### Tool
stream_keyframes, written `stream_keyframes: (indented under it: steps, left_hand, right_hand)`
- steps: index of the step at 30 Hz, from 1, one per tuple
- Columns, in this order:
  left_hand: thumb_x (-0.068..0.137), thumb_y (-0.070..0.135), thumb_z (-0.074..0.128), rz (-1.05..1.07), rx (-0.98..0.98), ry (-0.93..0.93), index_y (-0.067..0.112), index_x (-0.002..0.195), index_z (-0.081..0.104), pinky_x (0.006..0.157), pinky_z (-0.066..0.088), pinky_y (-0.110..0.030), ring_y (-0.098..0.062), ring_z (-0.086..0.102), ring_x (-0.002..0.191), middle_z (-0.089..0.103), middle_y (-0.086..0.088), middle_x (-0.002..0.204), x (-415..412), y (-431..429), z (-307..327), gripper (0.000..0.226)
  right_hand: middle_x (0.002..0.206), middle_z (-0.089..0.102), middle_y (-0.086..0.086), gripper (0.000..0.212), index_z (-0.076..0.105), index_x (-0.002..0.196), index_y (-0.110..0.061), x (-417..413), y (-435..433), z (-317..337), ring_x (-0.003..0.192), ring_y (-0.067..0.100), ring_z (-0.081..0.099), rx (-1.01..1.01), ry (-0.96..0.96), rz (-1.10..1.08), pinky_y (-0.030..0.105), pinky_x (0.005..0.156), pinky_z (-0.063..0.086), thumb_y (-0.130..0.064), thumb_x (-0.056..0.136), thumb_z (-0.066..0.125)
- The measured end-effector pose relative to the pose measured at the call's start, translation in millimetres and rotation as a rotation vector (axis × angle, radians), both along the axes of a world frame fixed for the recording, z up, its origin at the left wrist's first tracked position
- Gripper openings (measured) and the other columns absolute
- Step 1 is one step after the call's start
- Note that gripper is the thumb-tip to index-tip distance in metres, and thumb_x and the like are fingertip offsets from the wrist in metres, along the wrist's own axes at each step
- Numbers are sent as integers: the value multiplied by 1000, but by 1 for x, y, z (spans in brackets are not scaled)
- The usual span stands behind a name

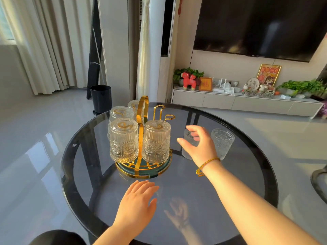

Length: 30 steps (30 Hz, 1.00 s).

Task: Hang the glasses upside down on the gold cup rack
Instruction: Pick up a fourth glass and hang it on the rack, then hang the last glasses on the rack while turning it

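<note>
A round smoked-glass table with a black rim [261, 156] fills the centre. At ten o'clock, cream pleated curtains [44, 46] glow with daylight above a glossy pale grey tiled floor [35, 138]. A black cylindrical bin [100, 99] stands at eleven. At one o'clock a large dark wall-mounted screen [261, 25] hangs over a long low white cabinet [238, 103] bearing green leafy plants [300, 85].
</note>
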<state>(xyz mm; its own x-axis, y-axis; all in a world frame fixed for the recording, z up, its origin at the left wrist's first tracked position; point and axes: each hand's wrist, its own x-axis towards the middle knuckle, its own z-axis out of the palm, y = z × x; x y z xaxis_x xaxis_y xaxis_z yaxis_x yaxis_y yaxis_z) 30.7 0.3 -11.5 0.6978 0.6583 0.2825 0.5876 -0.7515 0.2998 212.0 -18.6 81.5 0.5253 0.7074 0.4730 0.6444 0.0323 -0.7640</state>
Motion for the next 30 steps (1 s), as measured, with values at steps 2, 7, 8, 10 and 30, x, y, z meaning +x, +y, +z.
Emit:
stream_keyframes:
  steps: [2, 7, 8, 10, 30]
  left_hand:
    - [87, 31, 49, -55, -118, -14, 29, 125, 45, 111, 24, -23, -5, 38, 128, 48, 13, 135, 11, -3, -5, 39]
    - [92, 28, 37, -63, -214, 0, 28, 133, 34, 110, 23, -24, -9, 27, 134, 35, 10, 145, 43, 3, -10, 40]
    - [92, 28, 37, -60, -221, 11, 27, 133, 34, 110, 23, -25, -9, 27, 135, 34, 9, 146, 48, 4, -11, 40]
    - [92, 28, 37, -53, -209, 35, 25, 133, 35, 111, 22, -25, -10, 25, 135, 33, 8, 146, 55, 8, -13, 41]
    - [91, 35, 35, -2, -167, 60, 30, 133, 31, 112, 12, -22, -5, 17, 137, 27, 12, 148, 64, 18, -26, 43]
  right_hand:
    - [109, 53, 6, 38, 54, 105, -7, 12, -10, -17, 91, 15, 47, 27, 104, -76, 3, 70, 34, -12, 70, 69]
    - [120, 50, 12, 52, 46, 113, -9, 38, -21, -63, 97, 16, 44, -56, 275, -156, 15, 81, 32, -11, 68, 72]
    - [125, 48, 12, 58, 43, 117, -8, 42, -21, -71, 102, 17, 44, -91, 294, -155, 20, 87, 33, -12, 67, 73]
    - [134, 41, 12, 69, 37, 124, -8, 49, -18, -86, 117, 21, 41, -168, 314, -140, 29, 100, 33, -15, 67, 73]
    - [137, 44, 4, 94, 18, 134, -21, 83, 49, -109, 121, 24, 45, -238, 349, -193, 38, 101, 39, -30, 60, 76]
